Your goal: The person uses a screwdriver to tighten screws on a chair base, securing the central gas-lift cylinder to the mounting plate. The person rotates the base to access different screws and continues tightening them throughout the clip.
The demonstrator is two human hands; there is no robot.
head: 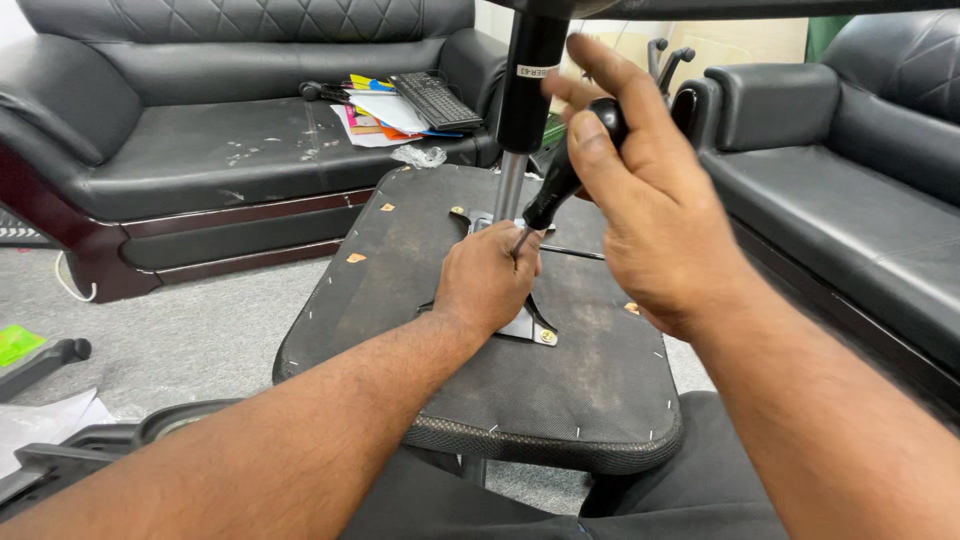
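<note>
An office chair seat (590,390) lies upside down in front of me, its black fabric underside up. A metal mounting plate (528,325) is fixed at its centre, and a black gas-lift column (528,90) rises from it. My left hand (487,280) rests on the plate beside the column, fingers curled around the screwdriver's tip. My right hand (650,200) grips the black handle of a screwdriver (565,170), which tilts down toward the plate. The tip is hidden by my left hand.
A black leather sofa (200,140) stands behind, with a keyboard (435,100) and papers (385,115) on its cushion. A second black sofa (850,180) is at the right. Chair parts (60,450) and paper lie on the grey carpet at the left.
</note>
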